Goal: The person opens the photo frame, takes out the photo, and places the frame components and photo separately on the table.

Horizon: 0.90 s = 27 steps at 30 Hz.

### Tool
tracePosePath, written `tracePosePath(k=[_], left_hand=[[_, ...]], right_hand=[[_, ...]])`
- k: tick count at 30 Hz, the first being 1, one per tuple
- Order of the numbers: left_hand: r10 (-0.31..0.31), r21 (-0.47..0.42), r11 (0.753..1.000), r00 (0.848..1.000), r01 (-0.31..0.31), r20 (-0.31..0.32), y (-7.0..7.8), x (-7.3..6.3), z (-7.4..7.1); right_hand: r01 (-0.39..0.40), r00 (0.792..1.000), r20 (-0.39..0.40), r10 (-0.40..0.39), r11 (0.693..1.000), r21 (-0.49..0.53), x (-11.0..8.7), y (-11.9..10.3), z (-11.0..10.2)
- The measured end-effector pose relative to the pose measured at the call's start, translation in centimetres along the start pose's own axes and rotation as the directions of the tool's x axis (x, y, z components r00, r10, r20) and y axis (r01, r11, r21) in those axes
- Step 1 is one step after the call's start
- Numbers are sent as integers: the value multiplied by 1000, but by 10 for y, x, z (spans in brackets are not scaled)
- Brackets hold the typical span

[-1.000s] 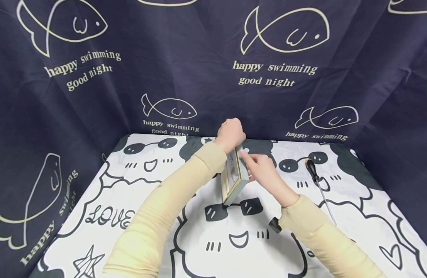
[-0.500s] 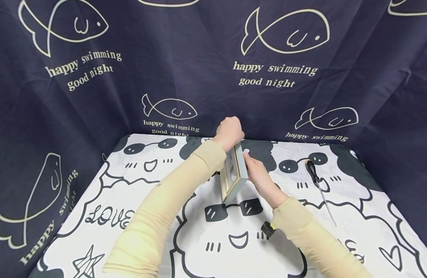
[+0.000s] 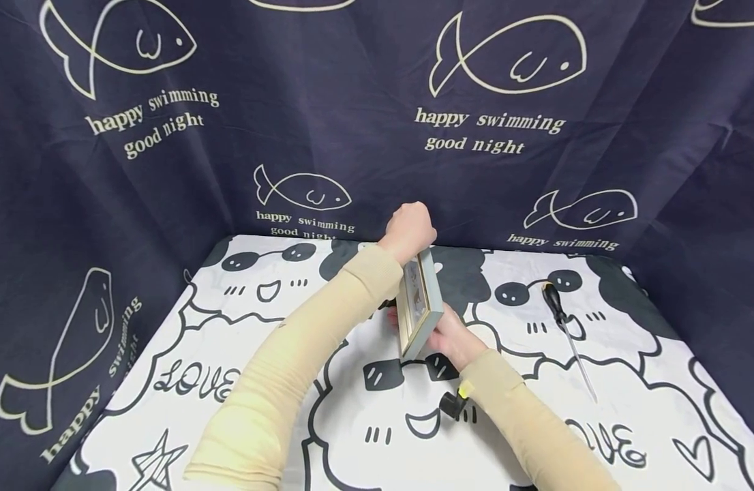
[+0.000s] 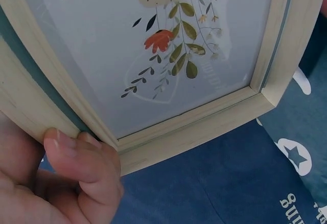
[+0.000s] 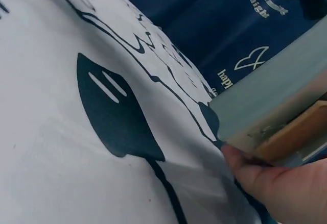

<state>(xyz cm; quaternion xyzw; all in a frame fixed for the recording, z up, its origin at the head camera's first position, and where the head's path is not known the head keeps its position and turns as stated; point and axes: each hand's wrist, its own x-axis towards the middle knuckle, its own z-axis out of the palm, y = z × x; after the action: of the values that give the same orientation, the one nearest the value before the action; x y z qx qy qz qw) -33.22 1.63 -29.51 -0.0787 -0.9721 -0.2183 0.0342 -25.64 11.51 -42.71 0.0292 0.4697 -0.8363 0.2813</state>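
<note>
A picture frame (image 3: 421,307) with pale wood and a grey-blue outer side stands tilted above the table. Its print (image 4: 173,45) of flowers and leaves shows in the left wrist view. My left hand (image 3: 410,228) grips the frame at its top end; the left wrist view has thumb and fingers (image 4: 76,157) pinching the rim near a corner. Low down behind the frame, my right hand (image 3: 450,335) holds it. In the right wrist view the right thumb (image 5: 255,175) lies against the frame's edge, beside a brown piece at its back (image 5: 296,127). Most right fingers are hidden.
A screwdriver (image 3: 555,307) with a black and yellow handle lies on the right of the table, its shaft pointing toward the front. A white cloth (image 3: 273,348) with black cartoon drawings covers the table. Dark blue curtains (image 3: 377,136) surround its back and sides.
My right hand has let go of the frame's upper side edge and moved down behind its lower part. The left hand keeps its hold at the top; the frame has shifted only slightly.
</note>
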Motion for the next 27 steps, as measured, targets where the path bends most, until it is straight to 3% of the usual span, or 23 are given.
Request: tracePosePath(k=[2, 4, 10, 18, 27], left_hand=[[0, 3, 1000, 1000, 0, 7, 1, 0, 1], [-1, 3, 1000, 1000, 1, 15, 2, 0, 2], [6, 13, 1000, 1000, -7, 9, 6, 0, 4], [9, -1, 1000, 1000, -9, -4, 9, -1, 6], [19, -119, 993, 1000, -17, 12, 3, -4, 3]], right_hand=[[-33, 997, 68, 32, 999, 0, -1, 0, 0], [-54, 995, 85, 54, 998, -12, -2, 0, 0], [-108, 993, 57, 108, 994, 4, -5, -3, 5], [-112, 992, 60, 112, 994, -7, -5, -6, 1], [-74, 995, 59, 75, 997, -16, -1, -7, -17]])
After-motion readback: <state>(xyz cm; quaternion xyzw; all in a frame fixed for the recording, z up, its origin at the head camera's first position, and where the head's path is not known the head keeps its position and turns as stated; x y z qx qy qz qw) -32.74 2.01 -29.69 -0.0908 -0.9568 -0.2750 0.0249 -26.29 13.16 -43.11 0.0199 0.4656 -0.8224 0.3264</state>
